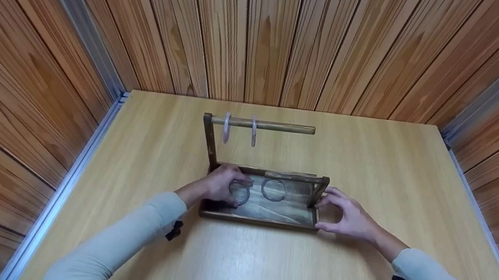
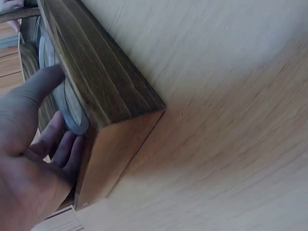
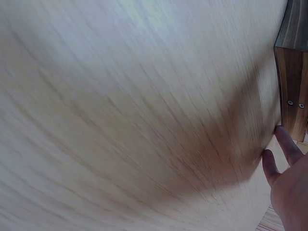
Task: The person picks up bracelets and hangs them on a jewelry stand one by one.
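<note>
A dark wooden stand (image 1: 259, 220) has a shallow tray base and a raised horizontal bar (image 1: 286, 127). Inside the tray, my left hand (image 1: 222, 185) pinches a translucent bangle (image 1: 247, 196) between thumb and fingers; in the left wrist view, the thumb lies over this ring (image 2: 74, 113) beside the tray wall. A second bangle (image 1: 274, 190) lies flat to its right. At the tray's right end, my right hand (image 1: 350, 216) rests its thumb and fingertips against the end panel (image 3: 291, 89), with a rounded gap between them.
Two pale bangles, a left one (image 1: 227, 128) and a right one (image 1: 254, 131), hang on the bar, whose right end is free. An upright post (image 1: 210, 140) carries the bar at the left. Wood-panelled walls surround the pale wooden table (image 1: 383, 160).
</note>
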{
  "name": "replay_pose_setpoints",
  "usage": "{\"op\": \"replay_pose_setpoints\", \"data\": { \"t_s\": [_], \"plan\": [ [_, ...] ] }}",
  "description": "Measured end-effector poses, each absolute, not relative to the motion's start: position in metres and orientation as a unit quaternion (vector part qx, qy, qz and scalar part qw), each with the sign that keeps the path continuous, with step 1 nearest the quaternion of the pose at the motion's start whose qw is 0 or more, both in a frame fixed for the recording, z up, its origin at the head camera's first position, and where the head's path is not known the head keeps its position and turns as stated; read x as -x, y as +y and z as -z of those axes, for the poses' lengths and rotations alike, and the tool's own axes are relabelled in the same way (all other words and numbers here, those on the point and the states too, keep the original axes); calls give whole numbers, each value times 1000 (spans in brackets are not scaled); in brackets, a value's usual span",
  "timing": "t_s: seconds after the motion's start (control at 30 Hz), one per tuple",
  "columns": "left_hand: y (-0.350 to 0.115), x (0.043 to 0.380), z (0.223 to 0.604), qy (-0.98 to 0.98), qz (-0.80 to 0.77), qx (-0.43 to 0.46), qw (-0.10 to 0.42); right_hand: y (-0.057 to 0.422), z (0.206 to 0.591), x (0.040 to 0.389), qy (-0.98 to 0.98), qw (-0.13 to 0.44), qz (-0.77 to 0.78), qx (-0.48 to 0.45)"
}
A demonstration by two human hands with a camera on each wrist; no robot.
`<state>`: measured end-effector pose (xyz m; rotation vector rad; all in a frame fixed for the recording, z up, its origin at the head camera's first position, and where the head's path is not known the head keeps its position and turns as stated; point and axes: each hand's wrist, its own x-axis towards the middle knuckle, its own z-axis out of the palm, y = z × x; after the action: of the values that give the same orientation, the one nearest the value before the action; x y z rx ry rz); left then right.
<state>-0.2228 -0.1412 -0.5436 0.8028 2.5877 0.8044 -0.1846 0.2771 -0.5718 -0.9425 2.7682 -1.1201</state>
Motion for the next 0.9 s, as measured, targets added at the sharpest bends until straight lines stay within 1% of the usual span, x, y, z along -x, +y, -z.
{"op": "replay_pose_setpoints", "data": {
  "t_s": [0.27, 0.53, 0.63, 0.83, 0.9],
  "plan": [
    [-139, 220, 541, 914, -266, -251, 174, 277, 570, 184, 890, 23, 354, 287],
    [-140, 218, 542, 915, -266, -245, 177, 278, 571, 184, 887, 8, 354, 297],
    [-141, 219, 542, 916, -253, -256, 176, 278, 571, 185, 884, 6, 360, 299],
    [-143, 222, 543, 908, -217, -324, 152, 277, 570, 184, 884, 8, 360, 298],
    [-144, 222, 543, 905, -214, -333, 157, 277, 570, 184, 884, 8, 360, 299]
  ]
}}
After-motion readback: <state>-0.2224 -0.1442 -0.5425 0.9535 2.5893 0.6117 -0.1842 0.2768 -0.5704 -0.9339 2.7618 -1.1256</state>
